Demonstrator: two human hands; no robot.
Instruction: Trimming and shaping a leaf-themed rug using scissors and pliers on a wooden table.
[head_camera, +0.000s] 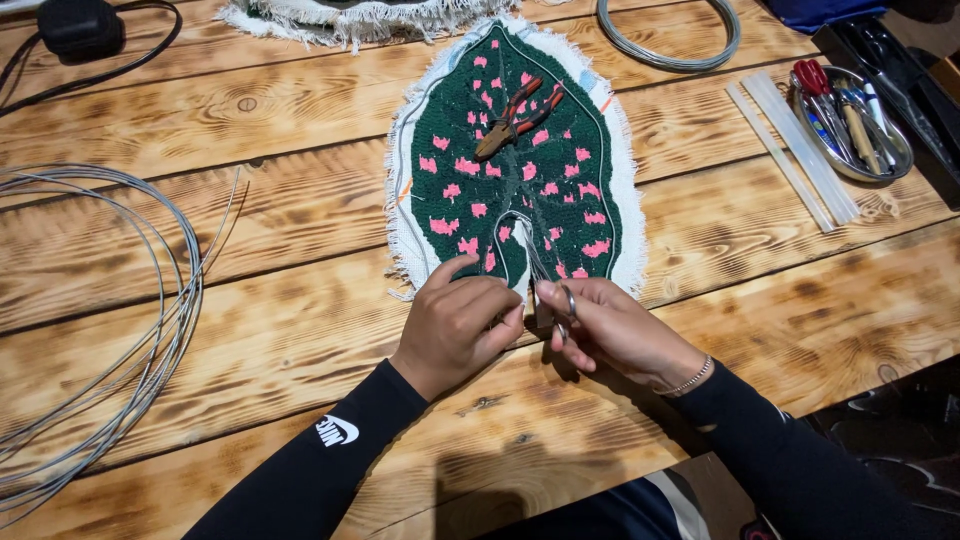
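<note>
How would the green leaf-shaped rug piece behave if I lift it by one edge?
The leaf-shaped rug piece would probably flop, being tufted cloth with a frayed fringe. The pliers lying on it would likely slide off. It seems light, lying flat on the wooden table.

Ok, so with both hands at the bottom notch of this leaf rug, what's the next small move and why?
Probably steady the fringe with the left hand and snip a little further with the small scissors in the right hand: both meet at the notch of the green-and-pink leaf rug, where white backing still shows.
</note>
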